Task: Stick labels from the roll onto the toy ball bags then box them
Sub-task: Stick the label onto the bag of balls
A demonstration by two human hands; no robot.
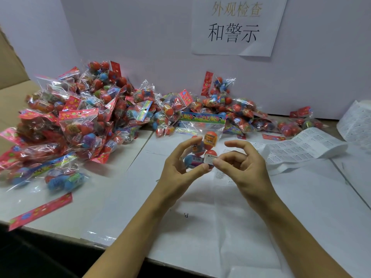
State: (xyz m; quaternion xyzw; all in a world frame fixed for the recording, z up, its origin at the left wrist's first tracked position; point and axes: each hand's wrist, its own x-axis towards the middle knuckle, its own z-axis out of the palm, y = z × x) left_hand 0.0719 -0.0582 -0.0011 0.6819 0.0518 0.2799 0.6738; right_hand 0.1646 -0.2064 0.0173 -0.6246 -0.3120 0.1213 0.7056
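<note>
My left hand grips a clear toy ball bag with red, orange and blue balls and a colourful header card, held upright above the table. My right hand pinches a small white warning label against the bag's lower front, thumb and forefinger on the label's right edge. The strip of labels unrolls across the table to the right of my hands, leading to the roll at the far right.
A big heap of bagged toy balls covers the table's left and back. A few bags and a loose red header card lie near the front left edge. A cardboard flap stands far left. White wall with a paper sign behind.
</note>
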